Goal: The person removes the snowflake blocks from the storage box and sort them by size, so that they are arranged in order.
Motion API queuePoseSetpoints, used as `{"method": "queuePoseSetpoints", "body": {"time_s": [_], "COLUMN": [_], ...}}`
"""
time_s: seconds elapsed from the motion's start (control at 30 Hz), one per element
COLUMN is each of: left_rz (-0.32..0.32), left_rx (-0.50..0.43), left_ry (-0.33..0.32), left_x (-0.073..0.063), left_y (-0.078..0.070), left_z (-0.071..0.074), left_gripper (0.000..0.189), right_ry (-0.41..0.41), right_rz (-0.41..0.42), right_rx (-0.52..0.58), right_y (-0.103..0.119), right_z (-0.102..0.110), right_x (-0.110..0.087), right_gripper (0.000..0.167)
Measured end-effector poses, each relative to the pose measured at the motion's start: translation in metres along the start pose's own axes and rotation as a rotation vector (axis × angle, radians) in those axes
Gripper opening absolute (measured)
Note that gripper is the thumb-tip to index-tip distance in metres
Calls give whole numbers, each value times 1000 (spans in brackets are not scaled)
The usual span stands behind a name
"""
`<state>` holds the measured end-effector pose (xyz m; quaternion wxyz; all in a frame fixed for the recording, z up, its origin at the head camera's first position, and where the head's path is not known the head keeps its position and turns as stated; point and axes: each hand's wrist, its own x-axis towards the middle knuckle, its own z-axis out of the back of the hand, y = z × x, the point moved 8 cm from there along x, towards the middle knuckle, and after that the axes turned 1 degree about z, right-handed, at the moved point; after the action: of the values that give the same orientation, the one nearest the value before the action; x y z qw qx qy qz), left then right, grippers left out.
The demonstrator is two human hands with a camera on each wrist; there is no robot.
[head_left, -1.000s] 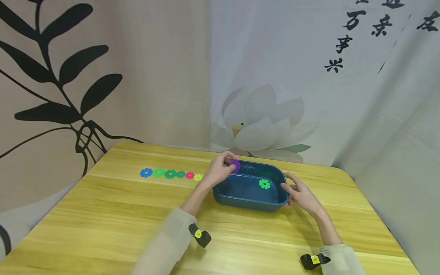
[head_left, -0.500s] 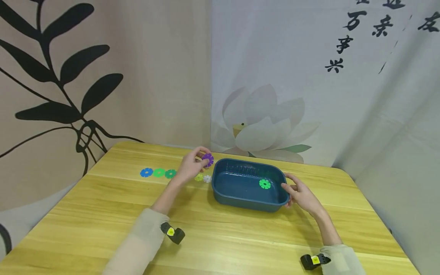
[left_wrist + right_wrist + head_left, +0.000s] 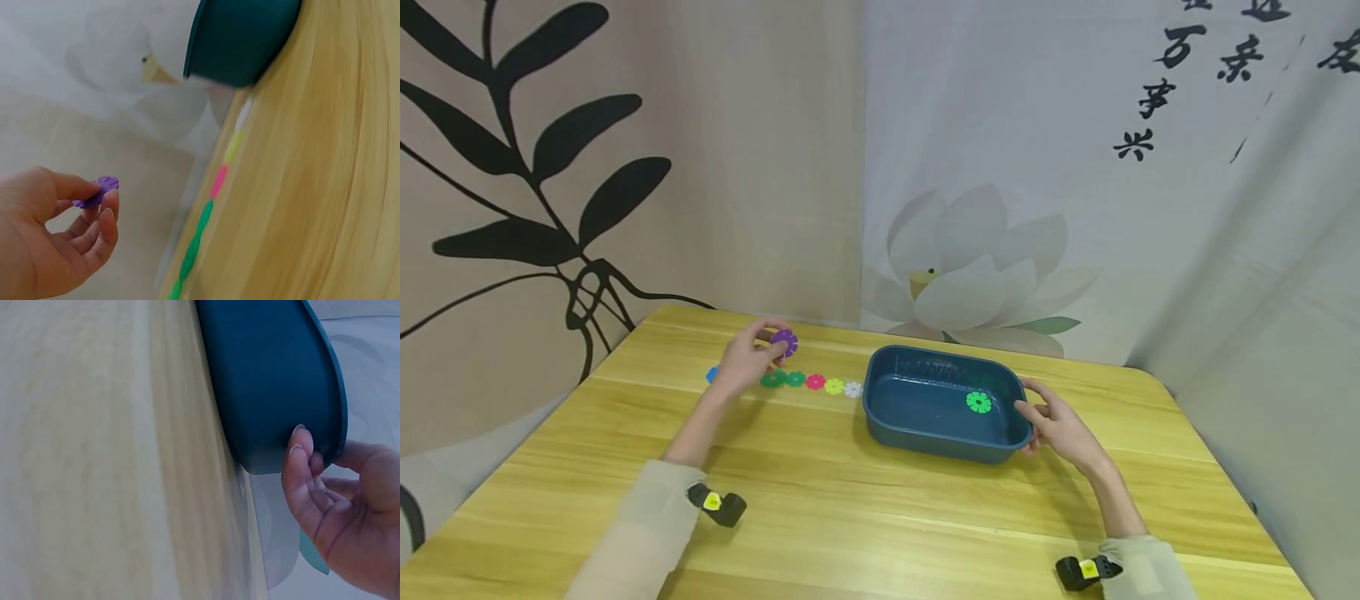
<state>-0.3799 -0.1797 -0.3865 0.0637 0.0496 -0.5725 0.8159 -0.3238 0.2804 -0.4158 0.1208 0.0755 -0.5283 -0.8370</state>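
Observation:
My left hand (image 3: 748, 357) pinches a purple snowflake disc (image 3: 786, 342) between thumb and fingers, above the left part of a row of discs. In the left wrist view the purple disc (image 3: 107, 184) is clear of the table. The row shows a blue disc (image 3: 712, 375), partly covered by the hand, two dark green discs (image 3: 772, 379), a pink disc (image 3: 816, 382), a yellow disc (image 3: 834, 386) and a white disc (image 3: 853, 389). My right hand (image 3: 1066, 427) holds the right end of a dark blue basin (image 3: 932, 442), thumb at the rim. Inside lies a bright green disc (image 3: 978, 402).
The wooden table (image 3: 880, 525) reaches back to a printed curtain (image 3: 760, 167). The basin's left end stands close to the white disc. Black wrist cameras (image 3: 722, 506) sit on both sleeves.
My left hand has carried the purple disc leftward from over the basin, along the row. The white disc came into view and the light green one is now hidden. My right hand stays on the basin.

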Motion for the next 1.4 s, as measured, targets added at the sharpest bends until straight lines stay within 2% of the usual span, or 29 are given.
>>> {"method": "queuePoseSetpoints", "body": {"time_s": [0.2,0.33,0.43,0.6,0.77,1.0,1.2,1.4], "left_rz": [60,107,133,195,238,290,294,303], "left_rx": [52,67,75,85,103,155,226,247], "left_ry": [-68,-140,-188,-231,-242,-241,-220,-199], "left_x": [-5,-9,-12,-15,-17,-19,-18,-18], "left_y": [25,44,57,78,89,98,103,104], "left_z": [39,63,79,99,110,114,115,114], "left_gripper": [37,38,37,37,37,35,34,34], "right_ry": [-2,-2,-4,6,5,3,3,-1], "right_rz": [3,6,8,9,9,4,0,1], "right_rx": [14,6,1,11,15,7,8,-3], "right_y": [0,0,0,-1,0,0,0,0], "right_z": [0,1,1,0,0,1,1,1], "right_x": [-1,0,0,1,0,0,0,-1], "right_gripper": [63,62,61,60,60,61,62,63]}}
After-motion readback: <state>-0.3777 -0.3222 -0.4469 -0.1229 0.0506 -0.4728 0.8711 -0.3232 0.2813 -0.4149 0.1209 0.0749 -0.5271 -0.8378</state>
